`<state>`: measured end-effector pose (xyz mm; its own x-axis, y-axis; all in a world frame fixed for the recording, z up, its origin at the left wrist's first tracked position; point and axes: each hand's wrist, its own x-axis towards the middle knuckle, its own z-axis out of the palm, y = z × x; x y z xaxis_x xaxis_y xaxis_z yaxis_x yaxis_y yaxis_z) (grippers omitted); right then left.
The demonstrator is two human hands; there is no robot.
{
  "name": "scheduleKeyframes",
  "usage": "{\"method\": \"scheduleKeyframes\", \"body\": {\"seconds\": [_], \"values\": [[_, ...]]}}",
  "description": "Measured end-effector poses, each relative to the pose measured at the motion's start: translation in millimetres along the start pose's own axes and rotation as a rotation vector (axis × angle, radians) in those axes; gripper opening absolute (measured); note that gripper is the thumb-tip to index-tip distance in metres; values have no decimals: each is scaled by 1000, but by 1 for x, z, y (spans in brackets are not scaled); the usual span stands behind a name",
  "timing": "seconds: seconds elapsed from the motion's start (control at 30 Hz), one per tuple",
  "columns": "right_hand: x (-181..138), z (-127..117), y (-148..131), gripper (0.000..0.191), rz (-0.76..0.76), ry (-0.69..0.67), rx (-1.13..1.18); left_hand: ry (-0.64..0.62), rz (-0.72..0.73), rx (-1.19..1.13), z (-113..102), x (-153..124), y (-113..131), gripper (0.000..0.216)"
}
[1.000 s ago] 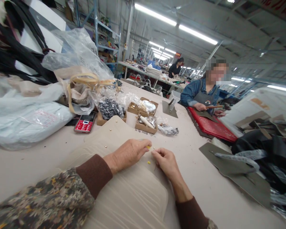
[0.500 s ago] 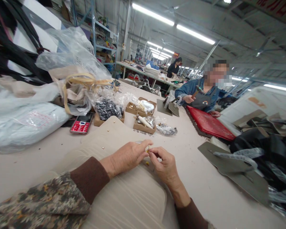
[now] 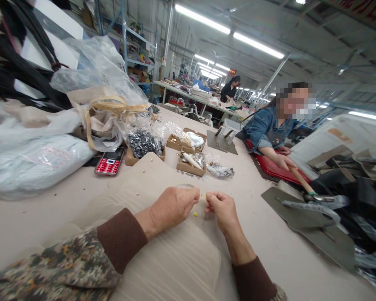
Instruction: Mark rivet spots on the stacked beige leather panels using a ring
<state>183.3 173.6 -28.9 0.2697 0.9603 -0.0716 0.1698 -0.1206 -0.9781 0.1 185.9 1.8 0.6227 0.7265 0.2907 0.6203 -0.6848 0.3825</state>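
Observation:
A beige padded panel (image 3: 172, 259) lies beneath my hands, with several small gold studs (image 3: 144, 171) along its upper part. My left hand (image 3: 175, 205) is closed above it, fingertips pressed together; whatever they hold is hidden. Just to the right, my right hand (image 3: 222, 211) pinches something tiny, with a bit of yellow showing at its fingertips. A thin dark line hangs below those fingers, too faint to identify. Between and below the hands rests a small yellow piece (image 3: 195, 214). A clear round rim (image 3: 185, 185) shows behind my left hand.
Small cardboard boxes (image 3: 191, 168) of metal fittings stand ahead, near a bagged black bundle (image 3: 146, 143) and a red keypad phone (image 3: 108, 164). Plastic bags (image 3: 40, 165) fill the left. At right, a co-worker (image 3: 266, 125) holds a hammer (image 3: 302, 180) over grey panels (image 3: 307, 225) and a red board (image 3: 269, 165).
My hands, together before, have drawn slightly apart, and my left fingers have closed. The co-worker has leaned forward and reached the hammer down toward the grey panels.

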Motion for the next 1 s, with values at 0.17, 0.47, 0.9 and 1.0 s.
{"method": "scheduleKeyframes", "body": {"seconds": [0.17, 0.47, 0.9, 1.0], "values": [[16, -15, 9, 33, 37, -66, -69, -145, -26, 233, 10, 2, -12, 13], [31, -6, 13, 19, 55, -87, -296, -164, 31, 292, 18, 1, -17, 16], [36, -2, 13, 19, 30, -34, -416, -136, 43, 285, 20, -1, -19, 19], [31, -10, 17, 25, 23, -37, -374, -154, 19, 271, 17, 0, -17, 17]]}}
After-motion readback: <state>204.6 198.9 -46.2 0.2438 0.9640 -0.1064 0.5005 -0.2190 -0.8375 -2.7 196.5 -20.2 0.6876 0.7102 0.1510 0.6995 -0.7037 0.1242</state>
